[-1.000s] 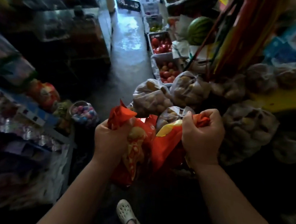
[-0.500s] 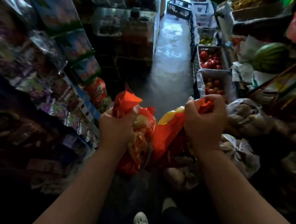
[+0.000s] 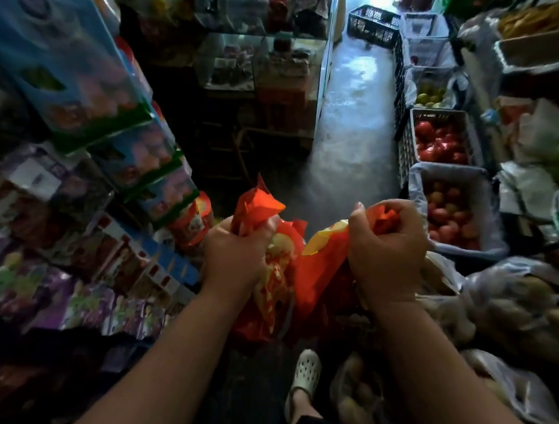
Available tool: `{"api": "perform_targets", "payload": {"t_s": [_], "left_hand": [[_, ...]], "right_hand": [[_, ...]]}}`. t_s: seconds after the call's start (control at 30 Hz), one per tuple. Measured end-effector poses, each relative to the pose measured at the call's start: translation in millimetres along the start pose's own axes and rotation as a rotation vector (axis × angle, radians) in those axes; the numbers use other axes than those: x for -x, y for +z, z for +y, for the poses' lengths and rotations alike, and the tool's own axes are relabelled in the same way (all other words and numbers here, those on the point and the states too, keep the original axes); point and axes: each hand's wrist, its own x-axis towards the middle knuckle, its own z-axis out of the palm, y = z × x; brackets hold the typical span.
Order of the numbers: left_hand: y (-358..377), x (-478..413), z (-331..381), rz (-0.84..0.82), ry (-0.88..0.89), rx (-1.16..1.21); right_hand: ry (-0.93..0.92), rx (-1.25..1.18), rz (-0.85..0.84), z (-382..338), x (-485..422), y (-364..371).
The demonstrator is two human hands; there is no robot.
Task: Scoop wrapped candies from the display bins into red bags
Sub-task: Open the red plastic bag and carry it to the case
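A narrow aisle ran ahead over a glossy grey concrete floor [image 3: 350,124], brightest with daylight at its far end. On the left rose shelves of blue and purple packaged goods [image 3: 82,75], with a glass display cabinet [image 3: 266,45] beyond them. Along the right stood a black plastic crate [image 3: 372,24], a white lattice crate of red tomatoes [image 3: 442,140] and a lined crate of reddish-yellow fruit [image 3: 453,214]. Clear bags of potatoes [image 3: 523,305] lay nearer, in dimness.

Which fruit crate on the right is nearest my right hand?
The plastic-lined crate of mixed red and yellow fruit, just beyond the right hand; the crate of all-red fruit sits farther up the aisle.
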Motion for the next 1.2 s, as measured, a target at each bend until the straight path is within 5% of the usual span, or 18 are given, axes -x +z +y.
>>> {"api": "perform_targets", "payload": {"t_s": [0.77,1.2], "left_hand": [[208,-395,80,-0.103,-0.012,0.178],[320,-564,95,-0.08,-0.042,0.092]], "right_hand": [[-0.037,-0.005,0.144,45,-341,257],[-0.048,0.014,0.042,102,-501,379]]}}
